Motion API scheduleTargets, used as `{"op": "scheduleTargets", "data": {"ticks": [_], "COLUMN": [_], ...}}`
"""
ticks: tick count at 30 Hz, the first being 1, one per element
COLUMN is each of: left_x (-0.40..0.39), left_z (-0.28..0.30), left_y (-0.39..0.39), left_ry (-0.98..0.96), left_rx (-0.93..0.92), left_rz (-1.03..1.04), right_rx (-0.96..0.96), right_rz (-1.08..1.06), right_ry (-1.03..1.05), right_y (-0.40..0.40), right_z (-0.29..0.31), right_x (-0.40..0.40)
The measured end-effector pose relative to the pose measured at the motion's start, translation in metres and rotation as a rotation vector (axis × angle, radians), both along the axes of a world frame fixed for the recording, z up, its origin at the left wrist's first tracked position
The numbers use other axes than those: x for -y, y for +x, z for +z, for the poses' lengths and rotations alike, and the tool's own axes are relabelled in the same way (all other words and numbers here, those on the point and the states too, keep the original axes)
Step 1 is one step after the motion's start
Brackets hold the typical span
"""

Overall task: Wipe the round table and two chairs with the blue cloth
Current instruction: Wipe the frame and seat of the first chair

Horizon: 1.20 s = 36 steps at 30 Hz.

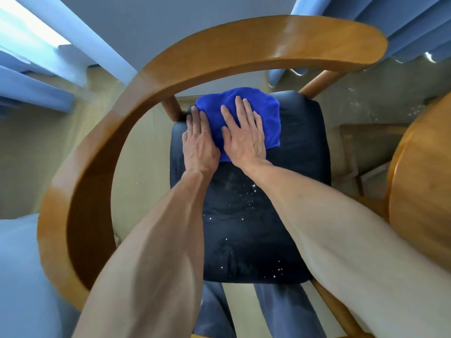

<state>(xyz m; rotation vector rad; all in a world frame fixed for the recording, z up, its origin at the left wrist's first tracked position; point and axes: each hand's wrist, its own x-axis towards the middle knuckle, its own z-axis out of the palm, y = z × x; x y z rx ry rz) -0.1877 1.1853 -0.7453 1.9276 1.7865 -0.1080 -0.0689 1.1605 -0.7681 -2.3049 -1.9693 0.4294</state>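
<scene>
Pressing flat on the far end of the chair seat (244, 215): left hand (199, 142) sits half on the blue cloth (263, 113)'s left edge, fingers straight. Right hand (244, 132) lies spread fully on top. White specks all lie nearer the body, so I'd guess the wipe pulls back toward me.

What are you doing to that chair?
A person is wiping the dark seat of a wooden chair with a blue cloth. The right hand presses flat on the cloth at the far end of the seat. The left hand lies flat beside it, at the cloth's edge. White crumbs still dot the near part of the seat, so that part is not yet wiped.
</scene>
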Motion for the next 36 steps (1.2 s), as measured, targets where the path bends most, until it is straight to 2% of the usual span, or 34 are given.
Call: {"op": "scheduleTargets", "data": {"ticks": [5,8,11,13,15,17,19,24,28,31,36], "left_x": [-0.008,-0.01,0.01,0.029,0.042,0.042,0.042,0.063,0.067,0.068,0.071], "left_z": [0.005,0.007,0.005,0.001,-0.005,-0.012,-0.016,-0.03,-0.042,-0.045,-0.053], "left_y": [0.01,0.015,0.005,-0.007,-0.02,-0.029,-0.039,-0.068,-0.07,-0.072,-0.075], "left_ry": [-0.019,0.008,0.07,-0.029,-0.154,-0.211,-0.176,-0.213,-0.126,-0.103,-0.077], "left_rx": [0.001,0.015,-0.101,-0.234,-0.292,-0.22,-0.137,-0.107,-0.073,-0.065,-0.065], "left_rz": [-0.06,0.0,0.333,0.582,0.708,0.754,0.798,1.015,1.033,1.027,1.033], "right_rx": [0.011,0.052,0.064,0.069,0.068,0.064,0.079,0.147,0.162,0.157,0.082], "right_rz": [0.067,0.044,0.061,0.034,0.016,0.001,-0.013,0.021,0.003,-0.005,0.099], "right_ry": [0.064,0.044,-0.019,-0.062,-0.101,-0.12,-0.115,-0.061,-0.028,-0.078,-0.083], "right_y": [0.031,0.053,0.057,0.05,0.039,0.028,0.025,0.025,0.018,-0.003,-0.058], "right_z": [-0.005,0.0,0.011,0.015,0.015,0.011,0.007,-0.008,-0.009,-0.002,0.002], "right_x": [-0.004,-0.011,-0.018,-0.022,-0.026,-0.029,-0.03,-0.03,-0.032,-0.038,-0.062]}}
